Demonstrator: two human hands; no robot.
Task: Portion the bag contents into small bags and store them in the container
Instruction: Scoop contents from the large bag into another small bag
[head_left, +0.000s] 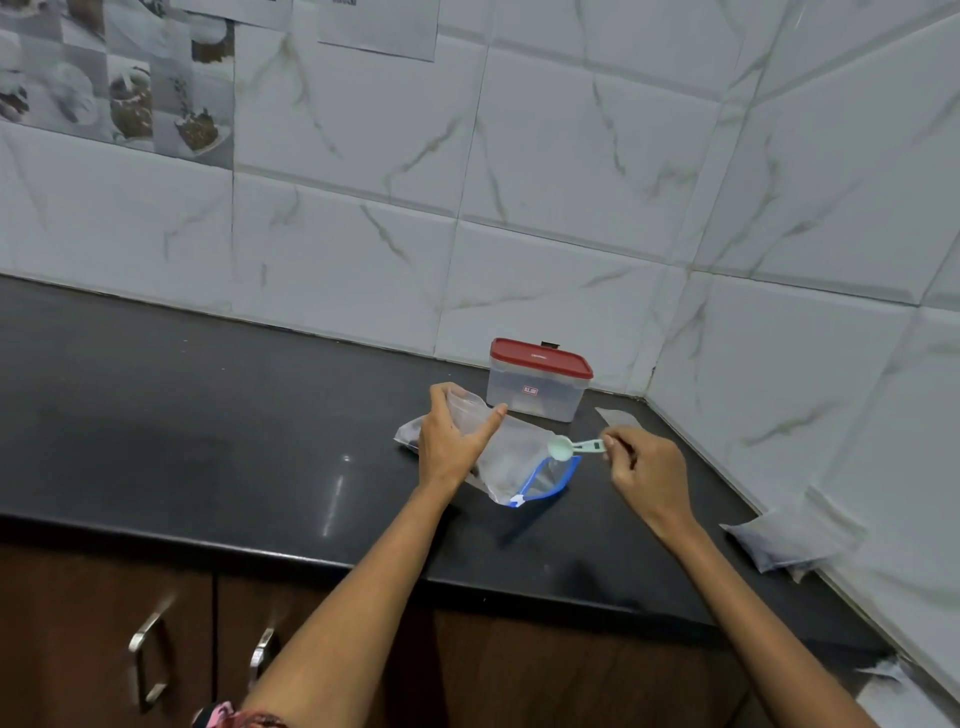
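A large clear zip bag (524, 462) with a blue zipper edge lies on the black counter, its open mouth toward me. My left hand (449, 441) holds a small clear bag (470, 410) upright above the large bag's far end. My right hand (644, 475) pinches the handle of a pale green scoop (569, 448), whose bowl hovers over the large bag's mouth. A clear container (535, 389) with a red lid on stands just behind, near the wall corner.
The black counter (208, 415) runs along tiled walls that meet in a corner at the right. A filled small bag (784, 540) lies by the right wall, with an empty clear bag (615, 414) near the corner. Brown cabinet doors with metal handles (148, 660) are below.
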